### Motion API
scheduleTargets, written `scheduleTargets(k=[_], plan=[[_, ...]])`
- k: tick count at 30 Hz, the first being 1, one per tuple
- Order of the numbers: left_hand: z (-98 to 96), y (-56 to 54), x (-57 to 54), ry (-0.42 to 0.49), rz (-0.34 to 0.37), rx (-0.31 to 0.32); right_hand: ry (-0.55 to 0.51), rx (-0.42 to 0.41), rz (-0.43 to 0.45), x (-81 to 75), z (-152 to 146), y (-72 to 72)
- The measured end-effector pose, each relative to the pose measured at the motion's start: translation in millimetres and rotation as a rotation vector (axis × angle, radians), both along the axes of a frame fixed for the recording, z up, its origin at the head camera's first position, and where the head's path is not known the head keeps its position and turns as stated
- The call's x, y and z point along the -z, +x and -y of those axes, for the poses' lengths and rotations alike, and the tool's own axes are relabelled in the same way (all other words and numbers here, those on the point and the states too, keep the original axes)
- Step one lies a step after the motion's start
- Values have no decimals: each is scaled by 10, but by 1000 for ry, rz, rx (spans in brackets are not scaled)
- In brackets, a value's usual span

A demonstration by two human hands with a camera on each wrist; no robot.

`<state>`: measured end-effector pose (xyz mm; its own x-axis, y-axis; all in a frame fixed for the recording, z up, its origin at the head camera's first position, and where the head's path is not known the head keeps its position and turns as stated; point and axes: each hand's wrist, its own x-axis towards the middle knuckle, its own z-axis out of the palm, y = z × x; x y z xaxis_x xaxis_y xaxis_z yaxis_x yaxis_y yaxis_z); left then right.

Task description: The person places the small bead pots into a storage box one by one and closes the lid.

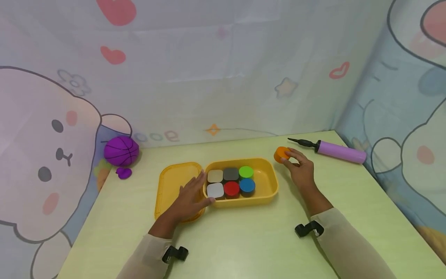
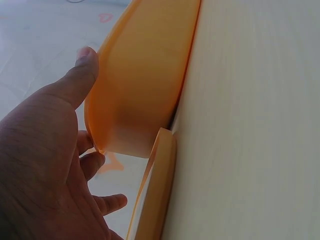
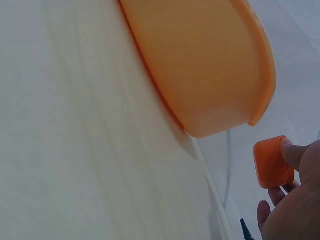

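Observation:
A yellow plastic box (image 1: 265, 182) holds several small round-cornered tubs, among them a red tub (image 1: 231, 189), a blue tub (image 1: 247, 186) and a green tub (image 1: 246, 172). My left hand (image 1: 188, 201) spreads its fingers over the box's left end, thumb at the front rim and fingertips at the back left corner. In the left wrist view the thumb lies against the orange-looking wall (image 2: 135, 85). Just off the box's back right corner, my right hand (image 1: 302, 170) pinches a small orange tub (image 1: 281, 154) between thumb and fingers, raised beside the box in the right wrist view.
A yellow lid (image 1: 170, 190) lies left of the box, partly under my left hand. A purple hand pump (image 1: 339, 151) with a black nozzle lies at the back right. At the back left are a purple ball (image 1: 121, 151) and a small purple object (image 1: 123, 173).

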<state>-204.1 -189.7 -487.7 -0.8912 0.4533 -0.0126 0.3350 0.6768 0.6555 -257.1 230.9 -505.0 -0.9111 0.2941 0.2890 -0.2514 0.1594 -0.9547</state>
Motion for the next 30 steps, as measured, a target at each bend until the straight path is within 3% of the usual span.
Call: scheduleTargets(k=[6,19,30], plan=[[1,-17,5,4,-15,4,-54,-25,-52,-85,85,59],[3,-23,34,3,-20,4,56,-96,-236,-150,198,191],[1,-26,34,-5,-15,2,185,-215,-179,-112,289,253]])
